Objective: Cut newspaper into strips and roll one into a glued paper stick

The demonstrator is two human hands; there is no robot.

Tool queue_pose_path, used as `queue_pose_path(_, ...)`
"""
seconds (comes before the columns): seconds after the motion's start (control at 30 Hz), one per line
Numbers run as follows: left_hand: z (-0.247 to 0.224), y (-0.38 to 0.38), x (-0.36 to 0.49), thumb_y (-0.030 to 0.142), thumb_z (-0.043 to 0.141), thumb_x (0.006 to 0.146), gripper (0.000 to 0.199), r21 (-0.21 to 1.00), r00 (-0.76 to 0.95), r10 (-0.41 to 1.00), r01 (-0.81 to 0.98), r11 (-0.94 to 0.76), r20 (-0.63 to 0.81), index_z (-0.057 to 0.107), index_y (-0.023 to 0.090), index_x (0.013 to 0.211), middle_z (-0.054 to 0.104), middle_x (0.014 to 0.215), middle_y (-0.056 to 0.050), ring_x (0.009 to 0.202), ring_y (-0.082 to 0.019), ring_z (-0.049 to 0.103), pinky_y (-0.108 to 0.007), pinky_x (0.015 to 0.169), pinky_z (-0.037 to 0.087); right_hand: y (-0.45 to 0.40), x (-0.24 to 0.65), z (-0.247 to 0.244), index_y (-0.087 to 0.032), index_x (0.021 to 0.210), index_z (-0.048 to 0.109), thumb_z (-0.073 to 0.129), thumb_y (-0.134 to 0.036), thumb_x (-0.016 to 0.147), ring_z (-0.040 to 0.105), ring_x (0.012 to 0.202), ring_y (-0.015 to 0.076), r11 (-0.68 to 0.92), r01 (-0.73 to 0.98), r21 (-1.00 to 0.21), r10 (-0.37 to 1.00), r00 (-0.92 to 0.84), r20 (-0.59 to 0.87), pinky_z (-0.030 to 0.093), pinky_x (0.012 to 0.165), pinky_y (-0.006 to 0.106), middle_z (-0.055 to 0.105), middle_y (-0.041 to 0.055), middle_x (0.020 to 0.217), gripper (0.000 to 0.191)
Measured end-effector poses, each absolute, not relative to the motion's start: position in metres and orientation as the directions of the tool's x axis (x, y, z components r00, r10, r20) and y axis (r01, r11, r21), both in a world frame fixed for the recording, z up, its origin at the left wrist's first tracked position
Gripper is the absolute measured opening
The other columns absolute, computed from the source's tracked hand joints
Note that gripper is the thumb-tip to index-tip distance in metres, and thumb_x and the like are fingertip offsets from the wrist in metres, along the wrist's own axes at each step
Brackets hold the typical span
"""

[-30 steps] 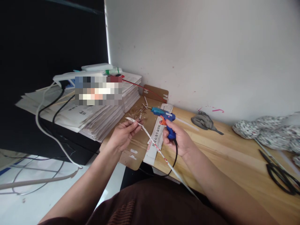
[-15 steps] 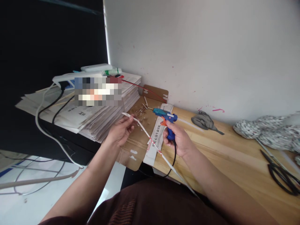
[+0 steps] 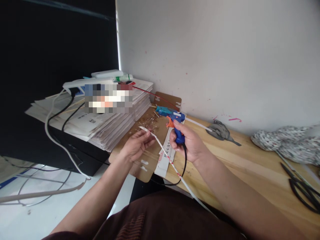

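Note:
My right hand is wrapped round the handle of a blue glue gun with an orange trigger. The gun's nozzle points left, above the cardboard, and a pale glue stick juts from its back. Between the thumb and fingers of my left hand is a thin, white rolled paper strip with red marks, pinched near its pointed end. The strip slants down to the right, towards my lap. Under both hands lie brown cardboard with dark scraps on it and a printed paper strip.
A tall stack of papers stands at the left, bearing a white power strip with cords hanging down. On the wooden table lie a grey cloth, black scissors and a speckled woven bundle by the wall.
The glue gun has moved left and slightly up, its nozzle now nearer the paper stack. My left hand, with the paper strip's tip, has shifted a little right and down in the view.

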State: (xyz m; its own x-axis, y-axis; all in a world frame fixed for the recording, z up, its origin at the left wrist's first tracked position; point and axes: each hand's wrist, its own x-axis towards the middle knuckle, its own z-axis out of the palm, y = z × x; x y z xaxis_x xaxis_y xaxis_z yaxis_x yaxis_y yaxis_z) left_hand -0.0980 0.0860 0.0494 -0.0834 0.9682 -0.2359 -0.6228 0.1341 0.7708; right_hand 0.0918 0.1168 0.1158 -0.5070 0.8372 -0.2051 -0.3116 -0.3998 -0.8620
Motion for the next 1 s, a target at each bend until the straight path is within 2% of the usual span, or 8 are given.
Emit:
queue_pose_path(0.2,0.048,0.083,-0.092,0.003,0.063,0.085,0.012,0.723,-0.054,0.979,-0.682,0.109,-0.199,0.072,0.011,0.082,0.075,0.099,-0.01,0.088,-0.016,0.073,-0.029,0.084,0.06,0.111,0.087,0.131,-0.02,0.072,0.056,0.072,-0.052,0.076,0.05,0.04,0.0077,-0.376,-0.328,-0.867,0.826,-0.543,-0.153,0.032,0.036,0.019,0.056,-0.0054,0.054,0.036)
queue_pose_path(0.33,0.048,0.087,-0.094,0.001,0.062,0.085,0.014,0.721,-0.085,0.973,-0.686,0.1,-0.215,0.072,0.008,0.079,0.074,0.1,-0.013,0.095,-0.018,0.072,-0.027,0.089,0.059,0.108,0.094,0.144,-0.02,0.07,0.055,0.074,-0.053,0.075,0.051,0.039,0.008,-0.339,-0.367,-0.866,0.856,-0.502,-0.122,0.03,0.036,0.02,0.055,-0.0055,0.054,0.038)
queue_pose_path(0.4,0.047,0.089,-0.096,0.0,0.061,0.085,0.016,0.718,-0.13,0.962,-0.691,0.087,-0.242,0.072,0.008,0.076,0.074,0.093,-0.01,0.09,-0.015,0.072,-0.025,0.089,0.058,0.107,0.103,0.15,-0.021,0.079,0.06,0.074,-0.05,0.076,0.05,0.039,0.008,-0.228,-0.454,-0.861,0.914,-0.404,-0.029,0.03,0.036,0.02,0.054,-0.0066,0.055,0.032)
queue_pose_path(0.5,0.047,0.093,-0.098,-0.002,0.062,0.084,0.016,0.714,-0.197,0.943,-0.698,0.057,-0.268,0.071,0.007,0.075,0.071,0.084,-0.007,0.084,-0.013,0.071,-0.025,0.089,0.059,0.103,0.12,0.155,-0.024,0.092,0.063,0.069,-0.048,0.081,0.052,0.041,0.009,0.074,-0.57,-0.818,0.981,-0.108,0.164,0.031,0.037,0.021,0.054,-0.007,0.057,0.026)
queue_pose_path(0.6,0.052,0.104,-0.103,-0.001,0.065,0.083,0.012,0.734,-0.236,0.938,-0.678,0.028,-0.254,0.069,0.009,0.076,0.07,0.083,-0.005,0.081,-0.012,0.07,-0.027,0.089,0.059,0.099,0.131,0.149,-0.024,0.088,0.063,0.063,-0.049,0.086,0.055,0.045,0.0105,0.206,-0.553,-0.808,0.979,0.111,0.174,0.034,0.039,0.022,0.056,-0.0049,0.06,0.025)
queue_pose_path(0.77,0.071,0.141,-0.116,0.007,0.068,0.083,0.008,0.828,-0.252,0.93,-0.554,0.088,-0.268,0.064,0.013,0.085,0.07,0.076,-0.002,0.07,-0.014,0.071,-0.035,0.077,0.063,0.098,0.135,0.127,-0.021,0.08,0.06,0.072,-0.052,0.077,0.056,0.048,0.0113,0.033,-0.547,-0.836,0.995,0.101,-0.026,0.039,0.041,0.022,0.058,-0.0036,0.061,0.033)
queue_pose_path(0.87,0.075,0.153,-0.115,0.007,0.072,0.079,0.01,0.845,-0.206,0.932,-0.511,0.156,-0.297,0.065,0.012,0.084,0.071,0.074,-0.004,0.064,-0.016,0.071,-0.03,0.065,0.063,0.1,0.137,0.114,-0.021,0.08,0.057,0.077,-0.051,0.071,0.058,0.049,0.0127,-0.1,-0.528,-0.843,0.99,0.029,-0.135,0.038,0.041,0.021,0.059,-0.0036,0.06,0.037)
queue_pose_path(1.0,0.067,0.148,-0.108,0.008,0.073,0.079,0.007,0.848,-0.14,0.94,-0.487,0.209,-0.312,0.069,0.01,0.085,0.074,0.079,-0.008,0.063,-0.016,0.072,-0.021,0.053,0.059,0.101,0.142,0.098,-0.019,0.08,0.054,0.076,-0.051,0.074,0.06,0.05,0.0133,-0.179,-0.345,-0.921,0.984,-0.063,-0.167,0.038,0.04,0.02,0.062,-0.0011,0.061,0.038)
